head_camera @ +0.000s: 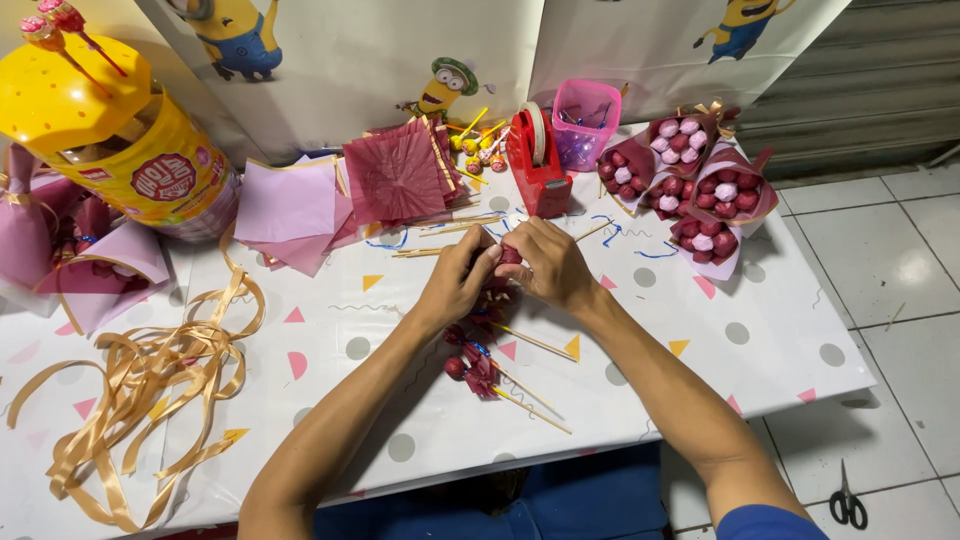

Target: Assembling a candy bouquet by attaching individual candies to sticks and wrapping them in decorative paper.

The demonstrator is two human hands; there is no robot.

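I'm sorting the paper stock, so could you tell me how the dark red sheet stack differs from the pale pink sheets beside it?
The dark red sheet stack is deep crimson; the pale pink sheets are light lilac-pink. The dark red sheet stack looks creased with radiating folds and leans up against the backdrop, while the pale pink sheets look smoother and lie flatter on the table. Both are squarish wrapping sheets lying beyond the hands.

Seen from head height, looking steeply down and forward. Close over the white table (700, 330), near edge lowest in frame.
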